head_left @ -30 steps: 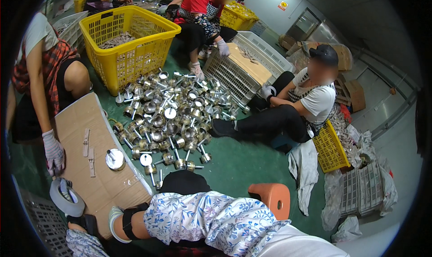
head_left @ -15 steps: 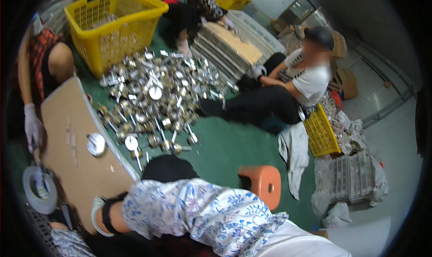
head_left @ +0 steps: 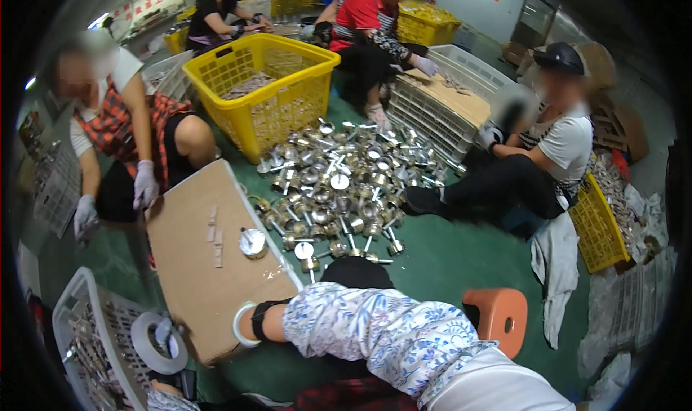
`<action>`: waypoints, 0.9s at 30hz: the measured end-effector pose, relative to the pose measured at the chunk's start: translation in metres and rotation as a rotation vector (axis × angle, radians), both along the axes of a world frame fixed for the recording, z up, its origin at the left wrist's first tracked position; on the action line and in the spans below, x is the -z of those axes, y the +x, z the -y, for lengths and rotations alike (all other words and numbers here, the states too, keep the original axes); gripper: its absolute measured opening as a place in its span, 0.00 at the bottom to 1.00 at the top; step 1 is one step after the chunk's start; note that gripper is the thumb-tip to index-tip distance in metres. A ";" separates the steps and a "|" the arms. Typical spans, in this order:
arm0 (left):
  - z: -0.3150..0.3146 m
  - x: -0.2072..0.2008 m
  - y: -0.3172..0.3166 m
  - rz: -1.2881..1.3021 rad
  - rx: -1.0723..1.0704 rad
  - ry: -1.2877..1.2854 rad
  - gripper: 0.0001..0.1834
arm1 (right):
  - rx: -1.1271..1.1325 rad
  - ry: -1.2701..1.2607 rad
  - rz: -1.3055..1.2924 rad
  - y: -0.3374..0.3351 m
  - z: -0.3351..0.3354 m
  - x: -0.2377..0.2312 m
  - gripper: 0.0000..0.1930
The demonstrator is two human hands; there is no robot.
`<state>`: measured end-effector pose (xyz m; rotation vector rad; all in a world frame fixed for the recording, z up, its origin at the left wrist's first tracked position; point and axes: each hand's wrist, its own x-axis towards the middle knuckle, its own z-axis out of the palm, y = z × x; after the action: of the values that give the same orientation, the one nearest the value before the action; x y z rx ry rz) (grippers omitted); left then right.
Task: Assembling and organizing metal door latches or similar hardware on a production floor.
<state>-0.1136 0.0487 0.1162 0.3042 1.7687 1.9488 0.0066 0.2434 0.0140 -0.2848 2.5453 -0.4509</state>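
Observation:
My left hand [head_left: 170, 336] is at the lower left, its grey-white fingers showing through the middle of a wide roll of tape [head_left: 143, 346]. A dark band crosses that wrist. My right forearm, in a blue-and-white floral sleeve [head_left: 382, 324], reaches left to the near right edge of a brown cardboard-faced board [head_left: 194, 288]. A white cuff and black strap circle the right wrist [head_left: 256, 323]; the right hand beyond is hidden, apparently under the board's edge. On the board lie a round metal part with a stem [head_left: 252, 244] and short pale strips [head_left: 218, 249].
Many metal stemmed parts [head_left: 339, 188] are heaped on the green floor beside a yellow basket [head_left: 281, 94]. A white basket of parts [head_left: 108, 332] stands lower left, an orange stool [head_left: 497, 321] right. Co-workers sit around; one gloved hand [head_left: 145, 184] is at the board's far left corner.
The view has swung up and left, so everything sits farther right and lower. The left co-worker's hand has left the spot near the tape roll. My hands keep their places at the board and tape.

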 end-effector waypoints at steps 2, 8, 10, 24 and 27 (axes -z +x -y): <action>0.031 -0.001 0.019 0.103 -0.075 -0.010 0.18 | -0.105 -0.026 0.028 0.005 0.006 -0.027 0.15; 0.031 -0.026 0.074 0.007 0.050 -0.049 0.13 | 0.053 0.060 0.028 0.059 -0.045 -0.119 0.15; 0.030 -0.032 0.081 -0.029 0.073 -0.125 0.12 | 0.038 0.128 0.086 0.066 -0.052 -0.135 0.15; 0.057 0.034 0.091 0.131 0.018 -0.043 0.12 | -0.034 0.055 0.150 0.061 -0.052 -0.136 0.16; 0.056 0.037 0.099 0.085 0.000 -0.154 0.13 | -0.041 0.007 0.184 0.056 -0.057 -0.134 0.16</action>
<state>-0.0143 -0.0075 0.0788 0.1665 1.8499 1.7863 0.0622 0.3002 0.1475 -0.2786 2.3569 -0.4320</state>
